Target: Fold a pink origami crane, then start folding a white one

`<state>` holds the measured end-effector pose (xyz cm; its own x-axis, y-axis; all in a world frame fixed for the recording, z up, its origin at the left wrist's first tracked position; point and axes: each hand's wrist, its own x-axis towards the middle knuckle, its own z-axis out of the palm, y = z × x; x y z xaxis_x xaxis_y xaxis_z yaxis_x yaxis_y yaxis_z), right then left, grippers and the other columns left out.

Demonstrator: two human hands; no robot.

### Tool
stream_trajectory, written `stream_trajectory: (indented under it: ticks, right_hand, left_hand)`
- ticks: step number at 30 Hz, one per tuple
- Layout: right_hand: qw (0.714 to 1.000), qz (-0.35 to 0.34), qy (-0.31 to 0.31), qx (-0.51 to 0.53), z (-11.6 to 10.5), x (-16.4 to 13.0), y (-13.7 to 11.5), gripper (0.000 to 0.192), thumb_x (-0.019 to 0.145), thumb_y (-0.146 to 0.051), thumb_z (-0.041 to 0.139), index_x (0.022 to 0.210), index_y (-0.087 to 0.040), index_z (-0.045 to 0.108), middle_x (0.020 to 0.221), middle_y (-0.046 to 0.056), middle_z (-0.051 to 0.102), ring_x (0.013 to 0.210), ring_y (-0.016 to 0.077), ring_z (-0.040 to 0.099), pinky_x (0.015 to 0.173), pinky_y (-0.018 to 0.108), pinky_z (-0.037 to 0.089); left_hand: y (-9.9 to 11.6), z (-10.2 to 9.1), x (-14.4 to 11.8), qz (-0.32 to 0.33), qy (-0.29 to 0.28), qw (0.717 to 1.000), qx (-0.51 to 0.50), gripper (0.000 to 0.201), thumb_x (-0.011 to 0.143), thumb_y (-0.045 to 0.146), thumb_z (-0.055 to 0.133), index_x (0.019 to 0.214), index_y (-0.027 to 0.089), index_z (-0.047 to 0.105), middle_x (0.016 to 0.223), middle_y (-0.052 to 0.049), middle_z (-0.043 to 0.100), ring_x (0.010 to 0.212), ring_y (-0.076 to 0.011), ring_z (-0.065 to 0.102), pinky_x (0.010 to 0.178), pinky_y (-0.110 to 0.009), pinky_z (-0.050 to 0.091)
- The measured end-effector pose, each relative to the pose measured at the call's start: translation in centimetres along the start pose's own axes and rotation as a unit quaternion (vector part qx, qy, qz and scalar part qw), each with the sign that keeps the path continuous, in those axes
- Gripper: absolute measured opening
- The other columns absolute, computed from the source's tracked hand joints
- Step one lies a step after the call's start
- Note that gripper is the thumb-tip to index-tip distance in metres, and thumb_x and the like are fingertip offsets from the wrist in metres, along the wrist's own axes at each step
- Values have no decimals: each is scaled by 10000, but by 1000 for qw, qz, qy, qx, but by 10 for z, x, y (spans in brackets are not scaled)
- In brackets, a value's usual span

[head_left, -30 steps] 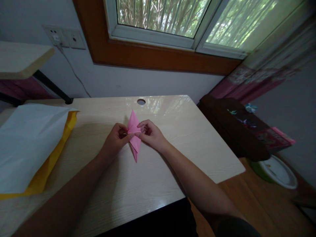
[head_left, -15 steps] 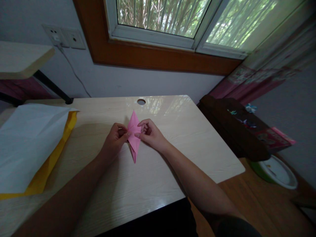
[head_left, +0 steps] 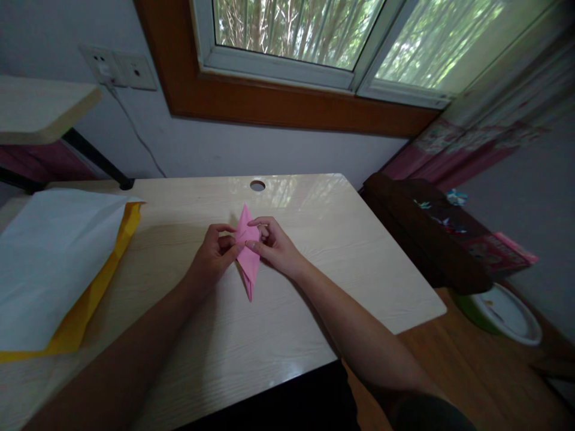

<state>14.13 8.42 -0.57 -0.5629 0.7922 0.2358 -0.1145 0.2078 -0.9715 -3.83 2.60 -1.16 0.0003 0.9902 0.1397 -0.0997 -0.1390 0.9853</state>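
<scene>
Here a pale wooden desk (head_left: pixel 314 287) sits below a window (head_left: pixel 314 36).

the pink folded paper (head_left: pixel 248 258) now sits slightly further right and lower than a second ago, its lower tip nearer the person. the left hand (head_left: pixel 215 254) shifts right with it, and the right hand (head_left: pixel 274 245) closes in tighter at the paper's middle.

Left hand (head_left: pixel 215 251) and right hand (head_left: pixel 274 244) side by side, fingers (head_left: pixel 251 244) pinched, forearms converging
</scene>
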Motion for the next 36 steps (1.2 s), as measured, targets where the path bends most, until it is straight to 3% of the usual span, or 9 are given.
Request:
stream_trajectory:
  ticks: [9, 18, 21, 24, 30, 33, 36]
  right_hand:
    - [999, -8, -6, 49, -2, 0, -6, 377, 898, -375, 670, 1214, -282, 487, 685, -76, 351, 592, 123, 340, 547, 253, 270]
    - [999, -10, 3, 42, -2, 0, -2, 481, 889, -467, 668, 1249, -313, 389, 722, -72, 436, 621, 131, 430, 593, 254, 357]
    - [999, -20, 19, 15, -2, 0, 0, 502, 896, -479, 655, 1277, -313, 372, 716, -72, 417, 623, 133, 434, 605, 260, 377]
    - [998, -47, 30, -19, 0, 0, 0, 460, 926, -452, 626, 1288, -310, 381, 699, -74, 375, 614, 133, 419, 593, 258, 366]
    - [991, -115, 52, -43, 9, -3, -5, 509, 947, -315, 637, 1373, -329, 358, 774, -57, 500, 681, 122, 507, 666, 266, 426]
    - [990, -102, 80, -53, 10, -3, -9, 477, 910, -328, 695, 1327, -293, 466, 807, -31, 594, 725, 133, 574, 714, 289, 473]
    - [985, -91, 91, -117, 8, -2, -15, 214, 886, -377, 720, 1035, -232, 671, 810, 13, 647, 737, 151, 590, 689, 302, 474]
  left_hand:
    - [2, -3, 2, -12, 16, 1000, -15, 356, 883, 311, 678, 1131, 252, 429, 648, 88, 576, 553, -92, 503, 541, -174, 361]
    - [2, -5, 5, -41, 26, 998, -41, 529, 824, 333, 752, 1257, 246, 459, 676, 82, 627, 595, -100, 568, 606, -195, 438]
    - [1, -6, 7, -56, 30, 997, -34, 412, 744, 369, 823, 1065, 196, 630, 734, 32, 671, 655, -121, 608, 628, -222, 468]
    - [0, -7, 8, -69, 41, 997, -22, 291, 717, 398, 845, 838, 173, 705, 788, -12, 704, 698, -143, 628, 655, -252, 489]
    - [4, -7, 5, -36, 70, 995, -54, 206, 714, 356, 859, 773, 204, 733, 755, 2, 683, 692, -144, 616, 675, -275, 501]
    - [8, -7, 3, 8, 73, 995, -61, 181, 729, 332, 855, 747, 211, 721, 745, 8, 646, 710, -141, 593, 695, -278, 505]
    - [10, -8, 2, 60, 79, 995, -25, 172, 758, 339, 836, 737, 216, 718, 751, 0, 616, 732, -147, 573, 708, -284, 503]
